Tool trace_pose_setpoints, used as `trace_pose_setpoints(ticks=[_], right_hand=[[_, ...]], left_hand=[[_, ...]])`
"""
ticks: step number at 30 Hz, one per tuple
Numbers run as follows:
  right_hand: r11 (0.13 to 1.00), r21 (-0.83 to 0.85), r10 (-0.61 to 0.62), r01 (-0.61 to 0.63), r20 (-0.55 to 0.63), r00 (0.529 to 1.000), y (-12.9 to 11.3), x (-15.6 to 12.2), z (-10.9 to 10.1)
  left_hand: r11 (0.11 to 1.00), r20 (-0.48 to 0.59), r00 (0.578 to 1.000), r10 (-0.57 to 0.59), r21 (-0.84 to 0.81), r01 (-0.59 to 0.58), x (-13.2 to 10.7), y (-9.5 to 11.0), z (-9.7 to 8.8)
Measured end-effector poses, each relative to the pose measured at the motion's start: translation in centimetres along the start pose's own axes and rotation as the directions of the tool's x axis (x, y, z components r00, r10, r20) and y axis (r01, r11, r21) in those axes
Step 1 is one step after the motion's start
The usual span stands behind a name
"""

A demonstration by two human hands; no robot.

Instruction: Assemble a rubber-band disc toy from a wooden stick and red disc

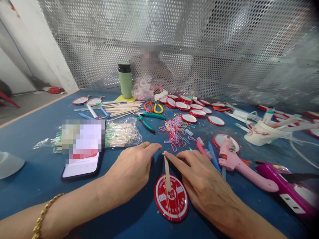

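Note:
A red round lid point(171, 209) with a white ring and printed lettering lies in front of me. Thin pink and yellow rubber bands stretch across it. Over its upper half lies a flat wooden stick point(167, 169), its far end beyond the rim. My right hand point(199, 176) rests along the lid's right side, its index fingertip at the stick's far end and its other fingers bent. Just left of that end is my left hand point(133, 166), fingers curled and index reaching right; what its fingertips hold, if anything, is hidden. Colourful rubber bands point(174, 129) lie heaped beyond.
A phone point(84, 156) leans on bagged wooden sticks point(119, 132) at left. Green-handled pliers point(147, 122), loose sticks point(124, 108) and a green tumbler point(125, 83) stand behind. At right are a pink glue gun point(249, 172), a purple tool point(286, 189), a cup point(260, 132) and several lids point(196, 113).

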State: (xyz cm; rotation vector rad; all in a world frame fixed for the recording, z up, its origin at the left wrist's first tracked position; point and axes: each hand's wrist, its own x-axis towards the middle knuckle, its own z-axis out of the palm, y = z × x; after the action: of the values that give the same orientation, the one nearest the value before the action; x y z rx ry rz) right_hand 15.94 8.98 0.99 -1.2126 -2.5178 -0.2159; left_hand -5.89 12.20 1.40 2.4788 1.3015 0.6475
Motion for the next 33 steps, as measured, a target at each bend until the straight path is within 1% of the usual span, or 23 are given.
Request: trace_pose_setpoints(ticks=[5,11,15,17,19,20,21,23,24,27,30,33], right_hand=[[1.000,0.004,0.009,-0.009,0.007,1.000,0.0,-0.1,-0.1],[1.000,-0.002,-0.002,0.002,0.008,1.000,0.1,-0.1,0.0],[1.000,0.004,0.002,-0.002,0.002,1.000,0.1,0.0,0.1],[1.000,0.016,0.005,-0.005,-0.017,1.000,0.1,-0.1,0.1],[0.999,0.031,0.009,-0.008,-0.049,0.999,0.1,-0.2,0.1],[0.999,0.039,0.012,-0.009,-0.061,0.998,0.1,-0.3,0.2],[0.999,0.042,0.016,-0.013,-0.064,0.998,0.1,-0.4,0.2],[0.999,0.042,0.023,-0.021,-0.051,0.998,0.1,-0.6,0.3],[0.999,0.040,0.025,-0.023,-0.042,0.999,0.1,-0.7,0.4],[0.999,0.037,0.026,-0.024,-0.035,0.999,0.1,-1.0,0.3],[0.999,0.030,0.022,-0.020,-0.058,0.998,0.1,-1.0,0.1],[1.000,0.019,0.004,-0.003,-0.078,0.997,0.1,-1.0,0.0]], left_hand=[[1.000,0.012,1.000,-0.001,0.003,0.001,-0.1,0.1,-0.1],[1.000,0.000,1.000,0.005,0.017,-0.005,0.0,-0.1,0.1],[0.997,-0.021,1.000,0.021,0.070,-0.020,0.0,-0.1,0.1],[0.984,-0.069,0.996,0.057,0.174,-0.045,-0.5,0.6,0.0],[0.938,-0.135,0.980,0.146,0.333,-0.093,-1.2,1.9,-0.1],[0.906,-0.146,0.967,0.208,0.402,-0.134,-1.6,2.7,-0.1],[0.879,-0.131,0.955,0.267,0.440,-0.185,-2.1,3.5,0.0],[0.842,-0.113,0.931,0.347,0.474,-0.256,-2.8,4.9,0.5],[0.829,-0.120,0.921,0.372,0.490,-0.271,-3.1,5.4,0.8],[0.804,-0.138,0.917,0.373,0.541,-0.245,-3.2,6.0,1.7],[0.790,-0.113,0.932,0.344,0.572,-0.222,-3.0,6.3,2.3],[0.798,-0.071,0.954,0.291,0.568,-0.201,-2.8,6.8,2.4]])
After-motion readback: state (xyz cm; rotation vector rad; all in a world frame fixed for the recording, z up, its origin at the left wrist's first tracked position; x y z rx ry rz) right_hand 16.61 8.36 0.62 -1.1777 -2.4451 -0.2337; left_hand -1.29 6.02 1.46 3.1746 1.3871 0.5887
